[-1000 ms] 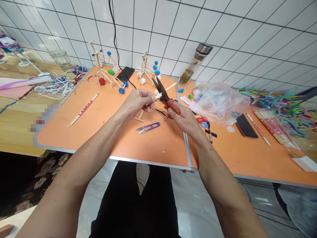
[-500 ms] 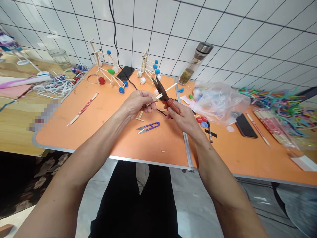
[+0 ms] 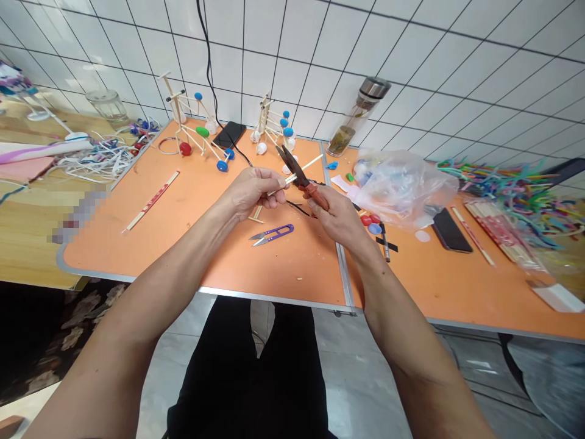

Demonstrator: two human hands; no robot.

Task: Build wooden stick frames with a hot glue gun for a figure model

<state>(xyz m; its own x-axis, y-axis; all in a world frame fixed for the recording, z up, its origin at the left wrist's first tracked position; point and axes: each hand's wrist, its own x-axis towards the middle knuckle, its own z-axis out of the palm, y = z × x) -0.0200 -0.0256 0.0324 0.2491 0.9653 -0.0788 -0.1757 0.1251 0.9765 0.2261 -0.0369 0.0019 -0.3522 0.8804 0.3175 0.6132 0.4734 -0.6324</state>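
Note:
My left hand [image 3: 261, 186] pinches thin pale wooden sticks [image 3: 313, 163] between thumb and fingers. One of them runs past the blades and sticks out up to the right. In my right hand [image 3: 337, 213] is a pair of scissors [image 3: 297, 167] with reddish-brown handles and dark blades. The blades cross the sticks just beyond my left fingertips; whether they bite into the wood, I cannot tell. Below my hands, purple thread snips [image 3: 283, 231] lie on the orange table [image 3: 274, 268]. Short stick pieces [image 3: 256, 214] lie under my left hand.
Two stick frames with coloured wheels, a left one [image 3: 202, 131] and a right one [image 3: 264, 117], stand behind. A glass bottle [image 3: 342, 139], a plastic bag [image 3: 406, 186] and a phone [image 3: 450, 230] are to the right. At left lies a wrapped chopstick packet [image 3: 152, 202].
The whole view has shifted slightly. Both hands, the sticks and the scissors keep nearly the same pose.

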